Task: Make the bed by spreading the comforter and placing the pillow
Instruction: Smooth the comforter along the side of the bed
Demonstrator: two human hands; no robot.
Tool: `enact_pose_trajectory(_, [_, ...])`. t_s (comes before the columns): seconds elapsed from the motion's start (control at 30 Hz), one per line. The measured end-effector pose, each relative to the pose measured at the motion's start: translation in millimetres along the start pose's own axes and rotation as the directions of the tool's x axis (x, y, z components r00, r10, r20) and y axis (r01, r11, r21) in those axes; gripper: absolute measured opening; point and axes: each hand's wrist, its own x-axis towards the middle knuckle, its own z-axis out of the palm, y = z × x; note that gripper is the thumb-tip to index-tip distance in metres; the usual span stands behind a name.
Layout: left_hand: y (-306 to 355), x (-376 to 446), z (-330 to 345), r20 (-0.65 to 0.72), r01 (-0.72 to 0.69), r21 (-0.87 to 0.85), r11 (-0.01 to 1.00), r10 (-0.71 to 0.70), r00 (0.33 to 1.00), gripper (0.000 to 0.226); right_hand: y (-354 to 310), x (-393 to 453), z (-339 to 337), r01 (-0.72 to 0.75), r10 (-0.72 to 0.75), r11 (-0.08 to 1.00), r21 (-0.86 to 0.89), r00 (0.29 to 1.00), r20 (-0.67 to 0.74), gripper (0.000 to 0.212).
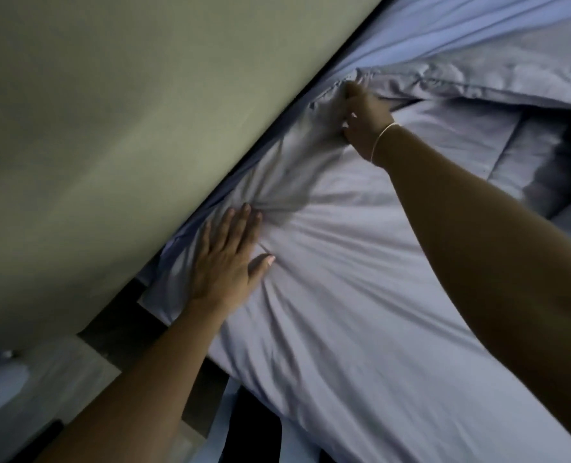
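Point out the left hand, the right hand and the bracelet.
left hand [225, 259]: head view, on the back of the hand pressed flat on the fabric.
right hand [366, 120]: head view, on the knuckles gripping the fabric's edge.
bracelet [382, 137]: head view, on the band at the right wrist.

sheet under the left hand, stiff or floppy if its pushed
Probably floppy: the sheet bunches into creases fanning out from the left hand. Likely light and thin, since the right hand gathers its edge into small folds by the wall.
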Motion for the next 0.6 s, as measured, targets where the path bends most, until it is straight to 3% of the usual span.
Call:
enact_pose_trajectory(0.03, [1.6, -1.8, 0.1, -0.003, 0.014, 0.002, 1.000, -0.014, 1.000, 0.070, 11.4, -3.2, -4.0, 0.064, -0.066, 0.994, -0.089, 0.998, -0.020, 0.040])
enact_pose_trajectory(0.1, [4.4, -3.6, -4.1, -0.025, 0.043, 0.007, 0.999, -0.043, 0.999, 0.063, 42.5, -20.6, -12.8, 0.209, -0.238, 0.906, -0.368, 0.970, -0.036, 0.047])
enact_pose_trajectory(0.17, [10.4, 0.1, -11.3, -0.056, 0.056, 0.011, 0.998, -0.055, 0.997, 0.060, 81.8, -48.3, -19.9, 0.298, -0.354, 0.704, -0.645, 0.934, 0.045, 0.048])
enact_pose_trajectory(0.27, [13.9, 8.3, -14.2, -0.032, -0.070, 0.024, 0.997, 0.070, 0.997, 0.061, 150.0, -104.5, -18.8, 0.346, -0.457, 0.343, -0.873, 0.874, 0.167, 0.051])
enact_pose_trajectory(0.33, [4.4, 5.1, -8.4, 0.000, -0.109, 0.012, 0.994, 0.109, 0.994, 0.059, 182.3, -143.2, -7.6, 0.330, -0.493, 0.264, -0.906, 0.854, 0.167, 0.053])
enact_pose_trajectory(0.6, [-22.7, -75.0, -1.5, 0.065, 0.084, -0.032, 0.996, -0.082, 0.995, 0.060, 245.4, -284.9, 35.8, 0.506, -0.341, 0.175, -0.845, 0.836, 0.430, 0.064])
